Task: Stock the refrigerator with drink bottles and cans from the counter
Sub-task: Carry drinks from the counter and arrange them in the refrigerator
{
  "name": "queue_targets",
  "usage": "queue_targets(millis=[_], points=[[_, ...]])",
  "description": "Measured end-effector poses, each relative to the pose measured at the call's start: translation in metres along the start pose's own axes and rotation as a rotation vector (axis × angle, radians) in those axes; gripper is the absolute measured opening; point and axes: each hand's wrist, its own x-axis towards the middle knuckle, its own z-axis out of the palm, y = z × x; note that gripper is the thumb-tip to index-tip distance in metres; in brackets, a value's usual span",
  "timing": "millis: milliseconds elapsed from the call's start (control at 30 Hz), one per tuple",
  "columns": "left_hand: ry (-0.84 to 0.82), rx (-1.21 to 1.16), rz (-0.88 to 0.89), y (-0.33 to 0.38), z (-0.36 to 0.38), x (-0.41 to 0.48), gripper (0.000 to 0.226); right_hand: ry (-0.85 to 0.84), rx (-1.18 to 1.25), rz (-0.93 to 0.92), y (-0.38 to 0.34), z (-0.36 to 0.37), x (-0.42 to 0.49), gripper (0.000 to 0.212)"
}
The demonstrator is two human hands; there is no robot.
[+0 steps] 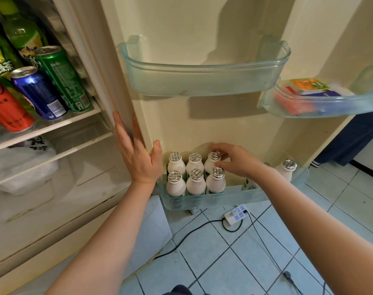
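Several white milk bottles (194,182) with foil caps stand in two rows in the lowest door bin (215,199) of the open refrigerator. My right hand (234,160) curls its fingers round the cap of the back-right bottle (213,161). One more white bottle (286,169) stands at the bin's right end. My left hand (136,154) lies flat with straight fingers against the door's inner edge. On the fridge shelf at left stand a green can (62,79), a blue can (38,94), a red bottle (7,107) and green tea bottles (21,35).
The middle door bin (204,81) holds nothing visible. A second door's bin (321,105) at right holds packets. Below the shelf lies a white bag (21,167) over drawers. On the tiled floor a power strip (236,215) and black cables run under the door.
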Motion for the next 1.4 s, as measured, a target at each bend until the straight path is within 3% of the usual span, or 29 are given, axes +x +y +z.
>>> queue_targets(millis=[233, 400, 467, 600, 700, 833, 1400], points=[[-0.001, -0.02, -0.004, 0.0, 0.0, 0.001, 0.073, 0.227, 0.07, 0.063, 0.011, -0.009, -0.02, 0.039], [-0.005, -0.017, 0.005, -0.003, 0.001, -0.001, 0.072, 0.453, -0.097, 0.149, 0.02, -0.013, -0.042, 0.033], [-0.006, -0.019, 0.009, -0.003, 0.001, -0.001, 0.071, 0.43, -0.23, 0.214, 0.022, -0.014, -0.05, 0.035], [-0.009, -0.022, 0.011, -0.003, 0.0, -0.001, 0.068, 0.229, -0.53, 0.378, 0.026, -0.015, -0.058, 0.045], [0.001, -0.023, 0.032, -0.004, 0.001, -0.001, 0.065, 0.193, -0.485, 0.448, 0.029, -0.016, -0.061, 0.04], [0.002, -0.038, 0.033, -0.004, 0.002, -0.001, 0.063, 0.294, -0.391, 0.409, 0.028, -0.015, -0.06, 0.032], [-0.023, -0.061, 0.02, -0.003, 0.001, -0.001, 0.063, 0.326, -0.264, 0.33, 0.001, 0.011, -0.054, 0.046]])
